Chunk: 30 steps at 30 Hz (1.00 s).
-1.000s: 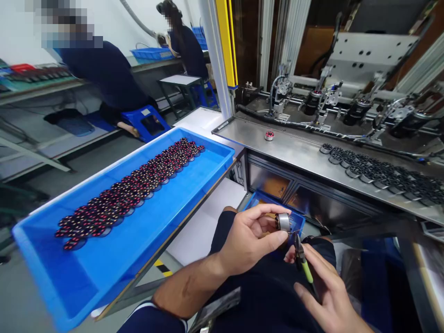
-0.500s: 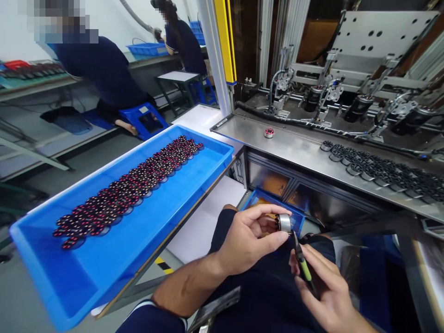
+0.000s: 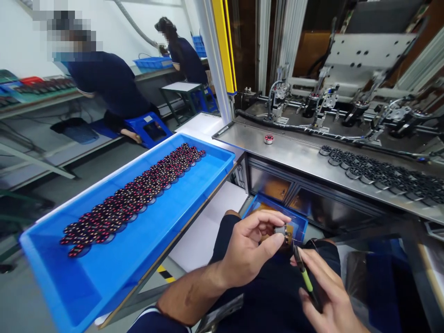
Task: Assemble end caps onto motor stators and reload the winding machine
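My left hand (image 3: 251, 247) pinches a small round metal motor part (image 3: 281, 231) between thumb and fingers, over my lap. My right hand (image 3: 326, 296) grips small pliers with a green handle (image 3: 305, 276), and the dark tip sits right beside the part. To my left a big blue tray (image 3: 194, 199) carries several rows of dark wound stators with red wire (image 3: 135, 196).
A steel bench (image 3: 298, 155) ahead holds one loose stator (image 3: 268, 138) and a row of several dark round housings (image 3: 378, 173), with machine fixtures behind. A small blue bin (image 3: 301, 223) sits below the bench. Two people in dark shirts sit at tables at the back left.
The part in my left hand has turned, so its shiny side shows less. The plier tip stays beside it. The view has dropped a little.
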Tool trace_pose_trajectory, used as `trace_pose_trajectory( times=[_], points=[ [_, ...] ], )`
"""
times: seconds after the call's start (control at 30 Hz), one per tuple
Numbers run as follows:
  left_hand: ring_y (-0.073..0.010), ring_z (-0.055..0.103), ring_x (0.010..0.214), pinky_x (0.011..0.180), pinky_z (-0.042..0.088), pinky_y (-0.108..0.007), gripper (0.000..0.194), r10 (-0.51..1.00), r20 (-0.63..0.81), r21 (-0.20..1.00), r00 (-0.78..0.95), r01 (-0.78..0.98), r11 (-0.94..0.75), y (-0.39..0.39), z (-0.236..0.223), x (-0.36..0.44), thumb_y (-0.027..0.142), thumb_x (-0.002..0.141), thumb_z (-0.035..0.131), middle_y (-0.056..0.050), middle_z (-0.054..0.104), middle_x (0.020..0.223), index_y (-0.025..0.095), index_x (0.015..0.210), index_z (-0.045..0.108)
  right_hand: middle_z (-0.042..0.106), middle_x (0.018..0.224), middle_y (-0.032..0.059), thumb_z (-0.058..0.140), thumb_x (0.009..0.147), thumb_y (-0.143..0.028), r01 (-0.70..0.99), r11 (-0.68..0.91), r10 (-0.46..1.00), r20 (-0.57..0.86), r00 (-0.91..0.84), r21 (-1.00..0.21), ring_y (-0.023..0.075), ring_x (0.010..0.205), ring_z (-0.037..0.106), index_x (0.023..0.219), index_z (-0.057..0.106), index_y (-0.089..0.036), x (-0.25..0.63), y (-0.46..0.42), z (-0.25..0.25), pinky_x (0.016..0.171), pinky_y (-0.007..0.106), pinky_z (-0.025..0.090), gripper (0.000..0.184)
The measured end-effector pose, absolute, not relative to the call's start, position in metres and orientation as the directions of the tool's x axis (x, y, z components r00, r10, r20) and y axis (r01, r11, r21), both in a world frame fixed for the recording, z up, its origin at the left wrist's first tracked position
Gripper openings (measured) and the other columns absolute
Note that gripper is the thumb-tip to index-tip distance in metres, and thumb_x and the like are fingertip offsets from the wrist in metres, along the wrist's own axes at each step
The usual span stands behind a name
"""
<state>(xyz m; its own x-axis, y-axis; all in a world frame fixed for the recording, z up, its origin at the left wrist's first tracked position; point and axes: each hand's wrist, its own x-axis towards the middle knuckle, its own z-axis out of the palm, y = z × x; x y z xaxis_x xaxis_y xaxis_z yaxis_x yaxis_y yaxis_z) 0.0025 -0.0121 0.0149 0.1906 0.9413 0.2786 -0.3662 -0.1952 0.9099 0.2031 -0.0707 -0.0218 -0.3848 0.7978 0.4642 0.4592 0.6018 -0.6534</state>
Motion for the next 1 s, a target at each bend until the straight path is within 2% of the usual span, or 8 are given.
trace_pose_trajectory(
  times=[0.23,0.47,0.57,0.7,1.0],
  points=[
    [-0.0184,0.064,0.106,0.094,0.050,-0.029,0.016,0.920,0.347,0.904,0.181,-0.326,-0.276,-0.0135,0.0154,0.0005,0.014,0.088,0.065,-0.008,0.070,0.112,0.020,0.103,0.068,0.060,0.124,0.0133,0.049,0.082,-0.005,0.406,0.608,0.789,0.463,-0.403,-0.682,0.0228,0.117,0.061,0.145,0.041,-0.016,0.2010,-0.0659,-0.0234,0.101,0.032,0.053,0.065],
    [-0.0182,0.065,0.105,0.094,0.051,-0.028,0.019,0.913,0.369,0.904,0.173,-0.295,-0.309,-0.0128,0.0143,0.0006,0.012,0.087,0.066,-0.008,0.070,0.112,0.020,0.104,0.068,0.062,0.119,0.0147,0.049,0.082,-0.004,0.361,0.621,0.777,0.485,-0.402,-0.696,0.0236,0.108,0.065,0.142,0.046,-0.014,0.1972,-0.0607,-0.0206,0.092,0.032,0.057,0.061],
    [-0.0182,0.066,0.104,0.092,0.052,-0.027,0.020,0.906,0.387,0.901,0.170,-0.280,-0.332,-0.0120,0.0132,0.0008,0.010,0.085,0.067,-0.008,0.071,0.111,0.019,0.103,0.068,0.064,0.117,0.0118,0.049,0.081,-0.001,0.398,0.628,0.776,0.495,-0.392,-0.669,0.0214,0.106,0.066,0.146,0.043,-0.018,0.1990,-0.0616,-0.0226,0.089,0.029,0.058,0.067],
    [-0.0186,0.067,0.104,0.092,0.053,-0.028,0.022,0.893,0.419,0.892,0.165,-0.257,-0.371,-0.0115,0.0128,0.0012,0.008,0.084,0.067,-0.008,0.072,0.109,0.019,0.103,0.068,0.065,0.121,0.0099,0.048,0.082,-0.001,0.464,0.614,0.789,0.475,-0.390,-0.639,0.0222,0.113,0.065,0.148,0.039,-0.022,0.2039,-0.0651,-0.0254,0.092,0.028,0.058,0.070],
    [-0.0201,0.066,0.106,0.093,0.054,-0.030,0.028,0.859,0.479,0.872,0.179,-0.210,-0.442,-0.0146,0.0152,0.0009,0.005,0.081,0.066,-0.009,0.071,0.111,0.019,0.106,0.067,0.056,0.135,0.0102,0.046,0.084,-0.004,0.454,0.566,0.824,0.443,-0.354,-0.688,0.0248,0.130,0.054,0.150,0.035,-0.025,0.1960,-0.0652,-0.0165,0.097,0.031,0.055,0.070]
  ],
)
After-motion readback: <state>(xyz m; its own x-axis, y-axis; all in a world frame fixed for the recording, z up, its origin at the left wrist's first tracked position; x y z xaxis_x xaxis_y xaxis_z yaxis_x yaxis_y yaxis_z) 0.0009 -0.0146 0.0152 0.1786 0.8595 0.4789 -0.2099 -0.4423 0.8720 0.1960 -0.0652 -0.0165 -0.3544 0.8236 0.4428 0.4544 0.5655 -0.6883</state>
